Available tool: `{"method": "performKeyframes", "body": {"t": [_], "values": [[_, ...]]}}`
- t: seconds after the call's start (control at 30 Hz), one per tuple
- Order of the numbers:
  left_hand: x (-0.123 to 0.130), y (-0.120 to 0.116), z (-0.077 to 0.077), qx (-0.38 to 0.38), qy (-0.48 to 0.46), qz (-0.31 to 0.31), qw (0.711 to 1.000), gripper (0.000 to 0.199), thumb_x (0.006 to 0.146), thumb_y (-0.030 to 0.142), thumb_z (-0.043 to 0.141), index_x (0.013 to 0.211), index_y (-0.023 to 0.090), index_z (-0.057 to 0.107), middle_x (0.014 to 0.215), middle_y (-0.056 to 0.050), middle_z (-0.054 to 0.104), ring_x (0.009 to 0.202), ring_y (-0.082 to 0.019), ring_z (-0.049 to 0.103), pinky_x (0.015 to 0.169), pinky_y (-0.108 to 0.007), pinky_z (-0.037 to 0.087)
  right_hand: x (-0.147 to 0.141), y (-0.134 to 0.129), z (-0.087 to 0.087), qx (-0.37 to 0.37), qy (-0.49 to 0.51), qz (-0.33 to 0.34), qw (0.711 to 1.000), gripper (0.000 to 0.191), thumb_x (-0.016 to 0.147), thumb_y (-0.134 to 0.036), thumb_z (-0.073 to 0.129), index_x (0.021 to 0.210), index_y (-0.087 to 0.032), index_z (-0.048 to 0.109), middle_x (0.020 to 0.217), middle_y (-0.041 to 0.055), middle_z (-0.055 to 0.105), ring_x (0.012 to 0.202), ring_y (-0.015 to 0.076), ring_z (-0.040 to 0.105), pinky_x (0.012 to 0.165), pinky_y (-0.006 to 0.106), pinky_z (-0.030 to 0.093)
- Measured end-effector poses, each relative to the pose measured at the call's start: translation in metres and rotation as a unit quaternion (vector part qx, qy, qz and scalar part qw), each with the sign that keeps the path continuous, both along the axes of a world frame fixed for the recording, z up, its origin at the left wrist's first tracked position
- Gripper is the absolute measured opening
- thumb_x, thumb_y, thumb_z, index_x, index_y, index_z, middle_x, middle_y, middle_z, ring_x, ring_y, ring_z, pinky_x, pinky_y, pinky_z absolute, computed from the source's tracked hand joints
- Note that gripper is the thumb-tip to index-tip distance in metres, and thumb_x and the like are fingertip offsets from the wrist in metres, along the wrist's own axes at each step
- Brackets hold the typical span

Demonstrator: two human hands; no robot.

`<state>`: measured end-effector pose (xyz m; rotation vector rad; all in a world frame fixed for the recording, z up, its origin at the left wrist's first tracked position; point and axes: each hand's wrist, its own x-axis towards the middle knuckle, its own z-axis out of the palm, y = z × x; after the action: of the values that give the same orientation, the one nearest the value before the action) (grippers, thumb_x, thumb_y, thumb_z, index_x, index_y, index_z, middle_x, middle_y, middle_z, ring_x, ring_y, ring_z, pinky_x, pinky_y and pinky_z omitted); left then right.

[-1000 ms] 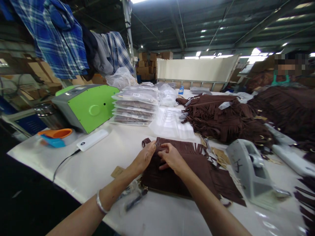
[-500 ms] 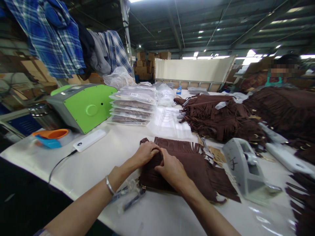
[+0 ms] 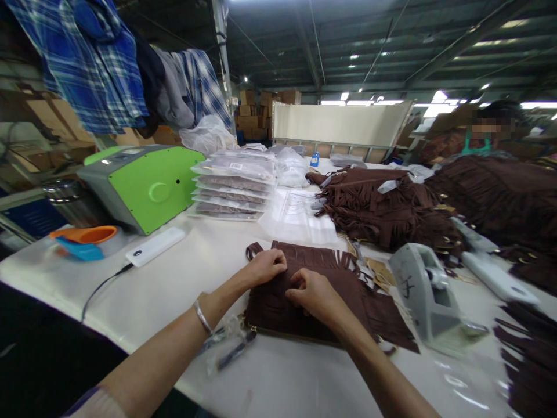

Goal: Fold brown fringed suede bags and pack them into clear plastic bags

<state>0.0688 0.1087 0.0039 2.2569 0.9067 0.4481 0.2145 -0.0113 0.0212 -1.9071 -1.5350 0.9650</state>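
A dark brown fringed bag (image 3: 282, 310) lies flat on the white table, its fringe spreading at the far edge and to the right. Over its upper left part is my left hand (image 3: 266, 267), fingers drawn together in a pinch; whatever is between them is too small to see. My right hand (image 3: 317, 295) hovers at or just above the middle of the bag with fingers curled toward the thumb, and I cannot make out anything in it. A pen-like dark item in clear plastic (image 3: 235, 351) lies at the bag's near left corner.
Right of the bag stands a grey tape dispenser (image 3: 420, 290), with a heap of brown fringed bags (image 3: 383, 203) behind. Packed flat bags (image 3: 235, 188) are stacked beyond my left hand, beside a green machine (image 3: 152, 186). A co-worker (image 3: 487, 130) is at the far right.
My hands, which were together at the bag's upper left, have separated. The right hand has moved right and toward me; the left has stayed nearly in place.
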Motion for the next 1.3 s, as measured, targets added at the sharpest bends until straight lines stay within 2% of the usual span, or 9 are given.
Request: {"method": "performKeyframes", "body": {"t": [0.2, 0.4, 0.6, 0.67, 0.8, 0.9, 1.0, 1.07, 1.3], "values": [[-0.005, 0.004, 0.002, -0.049, -0.046, -0.003, 0.998, 0.01, 0.075, 0.026, 0.051, 0.073, 0.018, 0.057, 0.072, 0.001, 0.06, 0.069, -0.015, 0.054, 0.065, -0.025, 0.041, -0.013, 0.019, 0.002, 0.002, -0.075, 0.023, 0.997, 0.02, 0.065, -0.04, 0.073, 0.071, -0.021, 0.068, 0.064, 0.0027, 0.068, 0.057, 0.0176, 0.061, 0.049, 0.024, 0.036], [-0.011, 0.001, 0.01, -0.083, -0.087, 0.005, 0.993, 0.014, 0.077, 0.03, 0.052, 0.076, 0.018, 0.057, 0.074, 0.001, 0.06, 0.07, -0.015, 0.054, 0.066, -0.025, 0.042, -0.026, 0.027, 0.003, 0.039, -0.083, 0.031, 0.995, 0.006, 0.063, -0.023, 0.071, 0.062, -0.021, 0.066, 0.068, 0.0019, 0.07, 0.069, 0.0183, 0.064, 0.058, 0.024, 0.041], [-0.013, 0.0, 0.014, -0.103, -0.119, 0.02, 0.987, 0.013, 0.076, 0.031, 0.053, 0.073, 0.019, 0.056, 0.073, 0.001, 0.06, 0.071, -0.015, 0.054, 0.066, -0.025, 0.043, -0.033, 0.019, 0.0, -0.022, 0.05, -0.017, 0.998, 0.007, 0.077, -0.022, 0.055, 0.08, -0.018, 0.06, 0.052, -0.0012, 0.063, 0.044, 0.0127, 0.059, 0.042, 0.019, 0.041], [-0.013, 0.001, 0.013, -0.112, -0.133, 0.026, 0.984, 0.013, 0.076, 0.032, 0.053, 0.075, 0.018, 0.055, 0.073, 0.001, 0.061, 0.07, -0.015, 0.054, 0.066, -0.026, 0.043, -0.029, 0.021, 0.001, -0.024, 0.051, -0.034, 0.998, 0.016, 0.08, -0.025, 0.052, 0.093, -0.017, 0.059, 0.062, 0.0005, 0.067, 0.044, 0.0123, 0.059, 0.04, 0.019, 0.042], [-0.015, 0.001, 0.009, -0.134, -0.159, 0.024, 0.978, 0.017, 0.077, 0.035, 0.053, 0.077, 0.018, 0.055, 0.072, 0.002, 0.06, 0.068, -0.014, 0.053, 0.064, -0.025, 0.042, -0.02, 0.032, 0.009, 0.079, -0.059, -0.067, 0.993, 0.05, 0.068, -0.033, 0.071, 0.113, -0.015, 0.058, 0.113, 0.0128, 0.065, 0.09, 0.021, 0.066, 0.071, 0.029, 0.052], [-0.016, 0.001, 0.007, -0.142, -0.174, 0.022, 0.974, 0.019, 0.076, 0.036, 0.054, 0.077, 0.017, 0.055, 0.07, 0.003, 0.056, 0.067, -0.013, 0.051, 0.063, -0.024, 0.041, -0.023, 0.038, 0.011, 0.099, -0.116, -0.019, 0.988, 0.042, 0.058, -0.036, 0.078, 0.092, -0.015, 0.067, 0.117, 0.0135, 0.062, 0.11, 0.029, 0.056, 0.09, 0.035, 0.044], [-0.018, 0.002, 0.006, -0.14, -0.183, 0.033, 0.973, 0.019, 0.076, 0.036, 0.054, 0.076, 0.018, 0.054, 0.067, 0.004, 0.052, 0.064, -0.012, 0.048, 0.06, -0.023, 0.039, -0.032, 0.039, 0.009, 0.077, -0.083, 0.011, 0.994, 0.017, 0.062, -0.028, 0.074, 0.067, -0.017, 0.062, 0.091, 0.007, 0.068, 0.092, 0.0252, 0.062, 0.084, 0.035, 0.045], [-0.019, 0.003, 0.006, -0.136, -0.185, 0.04, 0.972, 0.018, 0.077, 0.036, 0.053, 0.075, 0.018, 0.053, 0.066, 0.004, 0.05, 0.063, -0.012, 0.047, 0.059, -0.023, 0.038, -0.037, 0.036, 0.009, 0.078, -0.058, 0.001, 0.995, 0.011, 0.069, -0.023, 0.067, 0.064, -0.018, 0.059, 0.078, 0.0034, 0.067, 0.085, 0.0216, 0.063, 0.081, 0.033, 0.046], [-0.017, 0.003, 0.006, -0.11, -0.169, 0.044, 0.979, 0.014, 0.081, 0.032, 0.05, 0.078, 0.018, 0.052, 0.067, 0.003, 0.054, 0.063, -0.012, 0.051, 0.059, -0.022, 0.041, -0.045, 0.021, 0.012, -0.008, 0.107, -0.046, 0.993, 0.002, 0.085, -0.021, 0.05, 0.085, -0.019, 0.05, 0.08, 0.0012, 0.065, 0.063, 0.0144, 0.068, 0.053, 0.024, 0.055]]}}
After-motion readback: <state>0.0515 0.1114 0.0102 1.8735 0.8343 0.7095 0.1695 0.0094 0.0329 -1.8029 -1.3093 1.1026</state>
